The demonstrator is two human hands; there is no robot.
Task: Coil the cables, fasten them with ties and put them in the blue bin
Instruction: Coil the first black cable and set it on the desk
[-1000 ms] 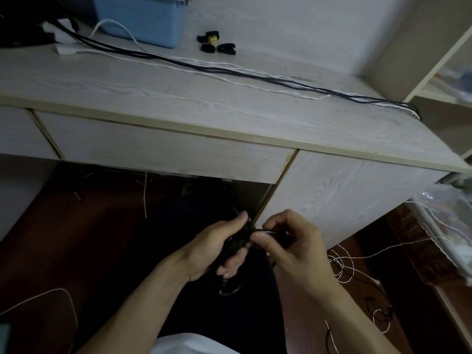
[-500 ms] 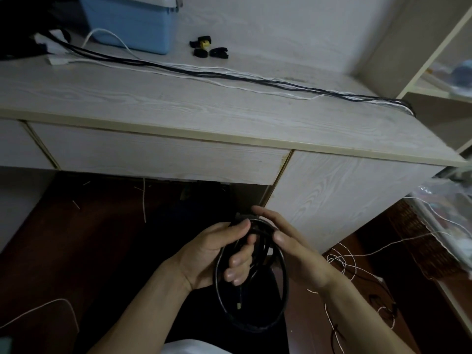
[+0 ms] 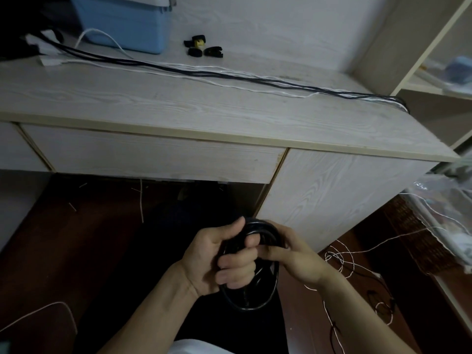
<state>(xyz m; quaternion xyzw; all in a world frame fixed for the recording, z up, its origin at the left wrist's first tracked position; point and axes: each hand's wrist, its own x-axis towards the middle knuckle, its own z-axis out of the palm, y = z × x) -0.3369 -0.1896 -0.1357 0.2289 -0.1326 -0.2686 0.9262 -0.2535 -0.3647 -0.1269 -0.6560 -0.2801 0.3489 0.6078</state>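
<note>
A coiled black cable hangs in front of my lap, below the desk front. My left hand grips the coil's left side, fingers curled round the strands. My right hand holds the coil's upper right side, fingers wrapped over it. The blue bin stands at the back left of the desk. Several black ties lie near it, one with a yellow patch. Long black and white cables stretch across the desk top.
The pale wood desk has a drawer front below its edge. Loose white cable lies tangled on the dark floor at the right. A shelf unit rises at the right. A white cord loops on the floor at the left.
The hands went from pinching the cable close together to holding a formed loop. The coil now hangs smaller and tighter, with both hands closed round its top.
</note>
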